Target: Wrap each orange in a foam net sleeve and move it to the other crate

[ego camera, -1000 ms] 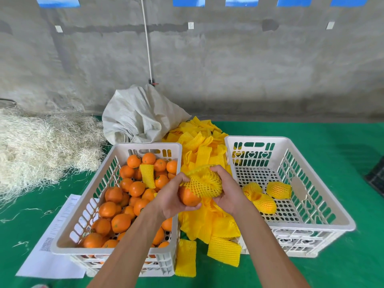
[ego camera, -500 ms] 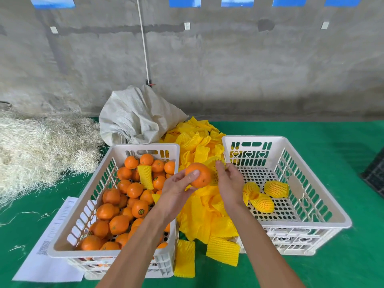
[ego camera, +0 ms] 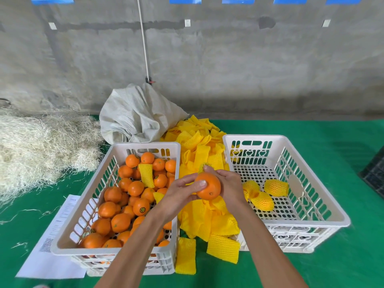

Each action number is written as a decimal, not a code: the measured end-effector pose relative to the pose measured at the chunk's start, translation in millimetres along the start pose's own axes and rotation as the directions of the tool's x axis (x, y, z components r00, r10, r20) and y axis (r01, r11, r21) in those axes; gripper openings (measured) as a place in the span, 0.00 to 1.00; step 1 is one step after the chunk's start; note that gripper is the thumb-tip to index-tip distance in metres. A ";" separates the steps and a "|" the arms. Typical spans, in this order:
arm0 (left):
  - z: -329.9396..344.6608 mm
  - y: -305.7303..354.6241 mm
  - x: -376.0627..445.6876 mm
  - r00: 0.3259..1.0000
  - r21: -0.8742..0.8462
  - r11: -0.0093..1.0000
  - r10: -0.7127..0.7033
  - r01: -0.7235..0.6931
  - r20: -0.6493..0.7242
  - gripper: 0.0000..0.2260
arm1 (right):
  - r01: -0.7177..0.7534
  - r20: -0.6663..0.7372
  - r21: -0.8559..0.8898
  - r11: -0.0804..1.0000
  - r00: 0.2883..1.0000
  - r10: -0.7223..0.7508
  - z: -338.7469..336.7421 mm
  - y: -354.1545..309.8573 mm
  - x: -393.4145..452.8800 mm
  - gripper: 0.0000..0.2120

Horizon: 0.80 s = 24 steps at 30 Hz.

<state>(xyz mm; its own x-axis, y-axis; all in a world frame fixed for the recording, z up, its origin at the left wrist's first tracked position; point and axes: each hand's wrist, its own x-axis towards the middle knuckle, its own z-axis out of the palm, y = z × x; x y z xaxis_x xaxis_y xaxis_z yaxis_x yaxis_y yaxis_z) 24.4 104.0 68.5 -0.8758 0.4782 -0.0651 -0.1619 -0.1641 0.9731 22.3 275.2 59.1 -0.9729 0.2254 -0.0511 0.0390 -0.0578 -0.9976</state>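
Note:
Over the gap between the crates I hold one orange [ego camera: 208, 190] in both hands. My left hand [ego camera: 178, 196] grips its left side, thumb across the front. My right hand [ego camera: 231, 183] curls round its right and far side, and a frayed edge of a yellow foam net sleeve [ego camera: 202, 165] sticks out at the fingertips. The near face of the orange is bare. The left white crate [ego camera: 66, 231] is full of loose oranges [ego camera: 135, 204]. The right white crate [ego camera: 324, 196] holds three net-wrapped oranges [ego camera: 275, 187].
A heap of yellow foam sleeves [ego camera: 199, 146] runs between the crates, with some lying flat at the front [ego camera: 223, 248]. Behind are a white sack [ego camera: 137, 117] and a straw pile [ego camera: 41, 142]. A paper sheet [ego camera: 52, 258] lies left of the crates on the green cloth. A dark crate [ego camera: 375, 173] sits at the right edge.
A second ago the net covered the orange's top. The hands have since turned the orange, and its near face is now bare, with only the net's edge showing behind it.

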 end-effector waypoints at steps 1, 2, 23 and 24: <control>-3.5 0.9 -1.3 1.000 0.023 1.000 0.001 -0.001 0.024 0.40 | -0.020 0.044 -0.007 1.000 0.999 0.021 -2.1 -1.2 0.2 0.18; -6.6 2.0 -2.7 0.999 0.056 0.998 0.004 -0.006 0.047 0.37 | -0.038 0.092 -0.014 0.999 0.995 0.039 -4.1 -3.0 0.5 0.16; -5.6 -24.4 4.0 0.753 0.323 0.944 0.255 -0.060 -0.606 0.30 | 0.483 0.073 -0.716 0.504 0.770 -0.634 38.2 -9.5 -11.7 0.11; -3.2 -24.8 6.1 0.731 0.374 0.926 0.286 -0.046 -0.619 0.29 | 0.512 0.077 -0.720 0.469 0.730 -0.679 41.4 -8.5 -12.8 0.10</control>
<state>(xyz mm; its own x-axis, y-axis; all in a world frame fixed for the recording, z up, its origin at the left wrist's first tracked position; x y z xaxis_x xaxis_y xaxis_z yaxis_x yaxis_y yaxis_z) 21.6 108.2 43.2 -0.9683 -0.2314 0.0939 0.0602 0.1484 0.9871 24.9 232.6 70.2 -0.7548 0.1288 0.6432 -0.3157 0.7882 -0.5283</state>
